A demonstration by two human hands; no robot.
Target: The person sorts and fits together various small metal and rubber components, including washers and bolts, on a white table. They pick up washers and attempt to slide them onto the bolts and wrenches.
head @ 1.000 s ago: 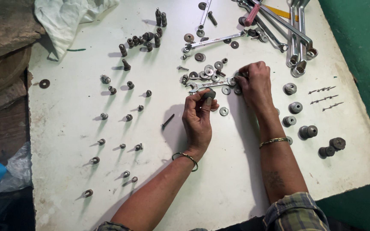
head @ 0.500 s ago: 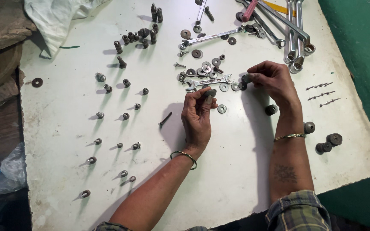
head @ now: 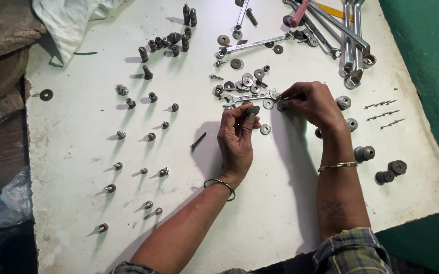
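Hands work at the centre of a white desk (head: 280, 213). The left hand (head: 237, 137) has its grip closed on a small dark washer (head: 252, 110), pinched between thumb and fingertips and held just above the desk surface. The right hand (head: 311, 104) has its fingertips drawn together on a small grey metal piece (head: 282, 105) that rests on the desk; what kind of piece it is cannot be told. A silver washer (head: 265, 129) lies flat between the two hands, apart from both. A small open-ended spanner (head: 250, 97) lies just beyond the left hand, near a loose cluster of washers (head: 245, 82). Bolts standing on their heads (head: 128, 137) are set out in rough rows on the left part of the desk. Larger spanners (head: 351, 40) are piled at the far right corner. Three thin screws (head: 384, 114) lie side by side near the right edge. Each wrist carries a metal bangle (head: 337, 166).
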